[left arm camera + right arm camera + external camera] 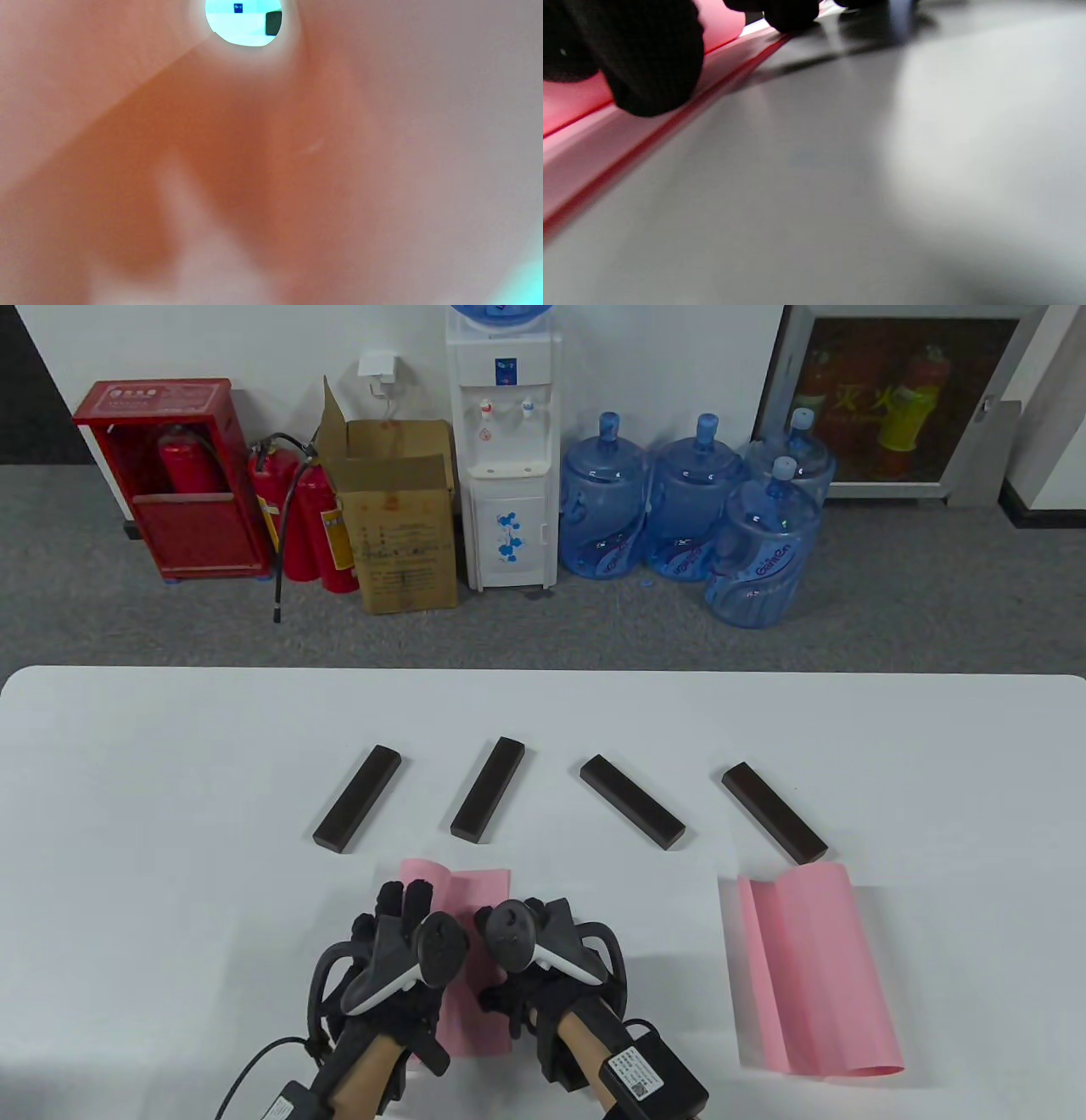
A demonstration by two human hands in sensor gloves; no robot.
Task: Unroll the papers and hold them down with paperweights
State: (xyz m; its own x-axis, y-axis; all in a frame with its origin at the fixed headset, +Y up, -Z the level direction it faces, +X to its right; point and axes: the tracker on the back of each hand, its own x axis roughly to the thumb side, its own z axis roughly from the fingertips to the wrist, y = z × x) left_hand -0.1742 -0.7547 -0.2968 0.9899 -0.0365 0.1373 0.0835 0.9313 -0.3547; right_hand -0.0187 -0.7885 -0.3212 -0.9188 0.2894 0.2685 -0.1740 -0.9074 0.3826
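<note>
While both hands sit low in the centre of the table view, the left pink paper (475,899) lies directly under them on the white surface (170,780). The left hand (399,959) rests on the sheet's left part with its fingers stretched toward the far edge; the right hand (543,959) rests on the right part, just beside the other. In the right wrist view, gloved fingertips (653,76) press down on the pink sheet (568,101) near its edge. Whether either hand grips the paper or merely lies flat on it cannot be told — the trackers cover the fingers from above.

Beyond the hands, four dark paperweights lie in a row across mid-frame: the first (357,798), the second (488,789), the third (632,802) and the fourth (774,813), all apart from the hands. A second pink paper (814,976) lies at the lower right, well apart from them, its upper edge just below the fourth bar.

The left wrist view is nearly filled by blurred pink paper (271,169) curving round the lens — a small round opening shows at the top. The paper on the right is mostly open, with long creases and a curled right edge.
</note>
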